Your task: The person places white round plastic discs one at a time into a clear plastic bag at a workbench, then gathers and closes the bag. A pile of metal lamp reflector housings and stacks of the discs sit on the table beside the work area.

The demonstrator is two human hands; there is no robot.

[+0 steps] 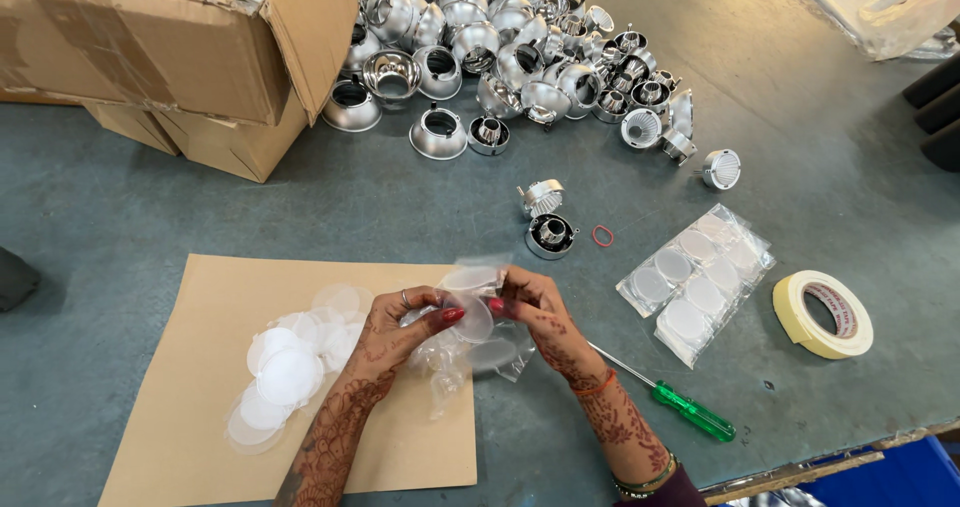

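Both my hands are up over the brown cardboard sheet [200,407], pinching the same little thing between them: a clear round plastic disc [473,317] that's partway out of a crinkly clear wrapper [478,276]. My left hand [400,325] has thumb and fingertips closed on the disc's left edge, my right hand [530,312] is closed on the right side and on the wrapper above it. I think the disc is only one piece, but it's see-through enough that I can't swear there isn't a second stuck behind it.

Just under the grip there's a mess of empty clear wrappers [470,362] lying on the sheet's edge. Off to the left of my left hand sits a loose pile of white frosted discs [285,367]. Right of my right wrist is a green-handled screwdriver [690,412], and further right a packet of still-sealed discs [695,282], then a roll of tape [822,313].

Straight beyond the grip: one round silver housing [551,235] with a red rubber band [602,235] beside it, then the big heap of shiny silver reflector cups [500,37] next to a cardboard box [180,47].
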